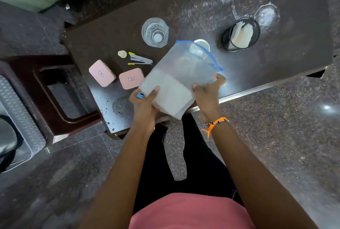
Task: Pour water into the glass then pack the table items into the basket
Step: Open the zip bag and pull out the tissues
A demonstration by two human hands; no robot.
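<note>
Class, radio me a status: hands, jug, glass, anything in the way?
Left hand and right hand grip jug, tilted. Glass beyond, apart from spout. Stapler beside path, not blocking.

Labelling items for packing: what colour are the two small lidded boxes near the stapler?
Pale pink boxes, seen in the head view.

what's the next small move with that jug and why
Probably tip the jug further toward the glass. Both hands, left hand and right hand, hold it tilted, its blue rim beside the glass, water still low in the jug.
</note>
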